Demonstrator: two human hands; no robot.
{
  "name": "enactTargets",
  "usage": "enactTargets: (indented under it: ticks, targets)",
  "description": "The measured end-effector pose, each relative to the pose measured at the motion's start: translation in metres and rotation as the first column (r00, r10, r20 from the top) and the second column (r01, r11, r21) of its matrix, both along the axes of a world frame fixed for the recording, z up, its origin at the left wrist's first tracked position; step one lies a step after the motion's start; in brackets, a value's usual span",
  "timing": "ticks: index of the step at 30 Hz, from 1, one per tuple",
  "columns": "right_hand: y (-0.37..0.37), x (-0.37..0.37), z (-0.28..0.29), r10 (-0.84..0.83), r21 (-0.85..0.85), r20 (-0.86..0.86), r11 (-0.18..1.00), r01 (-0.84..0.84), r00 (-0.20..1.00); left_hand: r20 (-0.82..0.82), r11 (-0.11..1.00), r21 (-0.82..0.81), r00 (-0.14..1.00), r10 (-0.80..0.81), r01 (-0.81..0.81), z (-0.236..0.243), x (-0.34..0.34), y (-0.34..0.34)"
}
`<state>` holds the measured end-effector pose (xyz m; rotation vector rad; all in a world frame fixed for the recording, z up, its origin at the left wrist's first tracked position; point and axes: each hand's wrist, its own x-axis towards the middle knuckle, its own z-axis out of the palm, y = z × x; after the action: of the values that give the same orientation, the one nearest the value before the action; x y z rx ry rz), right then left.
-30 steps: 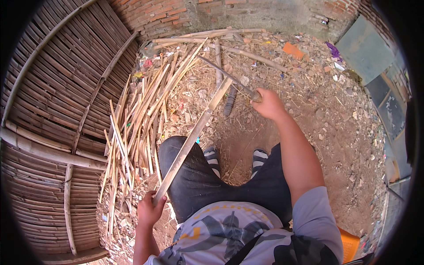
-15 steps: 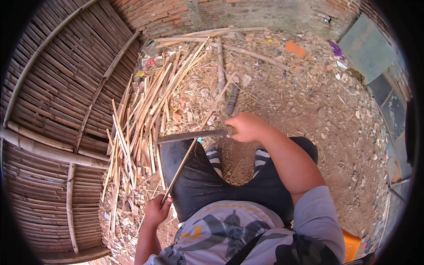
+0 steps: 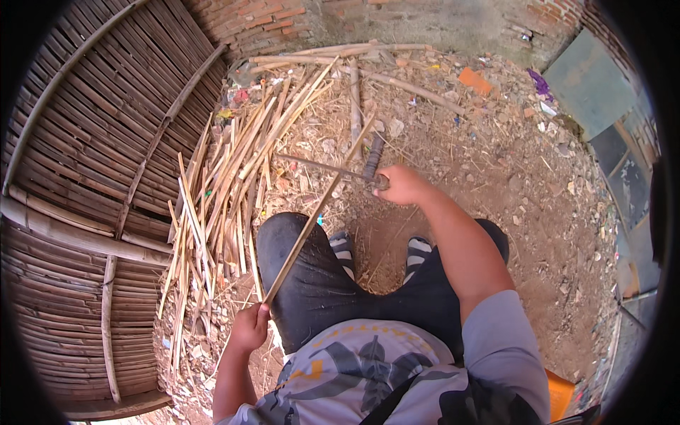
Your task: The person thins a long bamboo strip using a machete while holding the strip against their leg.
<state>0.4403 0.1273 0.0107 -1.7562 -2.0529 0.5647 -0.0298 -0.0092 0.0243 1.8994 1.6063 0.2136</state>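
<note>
My left hand (image 3: 250, 328), beside my left thigh, is closed around the lower end of a long bamboo strip (image 3: 303, 235). The strip slants up and away past my left knee, its far end reaching the ground ahead. In front of my knees my right hand (image 3: 401, 185) grips the handle of a machete (image 3: 316, 165). Its blade points left, seen nearly edge-on, and crosses the strip's upper part; whether it touches cannot be made out. Just beyond my right hand, a dark ridged rod (image 3: 374, 156) stands or leans by the strip's far end.
Many split bamboo strips (image 3: 234, 170) lie piled to my left, beside a bamboo-slat wall (image 3: 78, 113). Bamboo poles (image 3: 411, 92) rest on the littered ground near the brick wall (image 3: 262, 28). Grey panels (image 3: 591, 81) lean at the far right. Something orange (image 3: 559, 393) shows behind my right side.
My right hand has moved the machete away from me along the strip, and its blade has turned from flat to nearly edge-on. My left hand still holds the strip.
</note>
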Motion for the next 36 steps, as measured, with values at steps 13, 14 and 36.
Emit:
enactTargets:
  ticks: [13, 14, 36]
  targets:
    - [0.005, 0.017, 0.01, -0.167, -0.06, 0.063, 0.984, 0.17, 0.984, 0.033, 0.997, -0.082, 0.999, 0.018, -0.015, 0.008, -0.006, 0.004]
    - [0.005, 0.022, 0.012, -0.183, -0.037, 0.097, 0.982, 0.188, 0.978, 0.055, 0.991, -0.131, 0.998, 0.034, -0.026, 0.011, -0.008, 0.006]
    - [-0.029, -0.062, 0.03, 0.238, 0.159, 0.276, 0.944, -0.288, 0.931, 0.221, 0.935, -0.342, 0.96, 0.172, -0.089, -0.002, -0.007, -0.001]
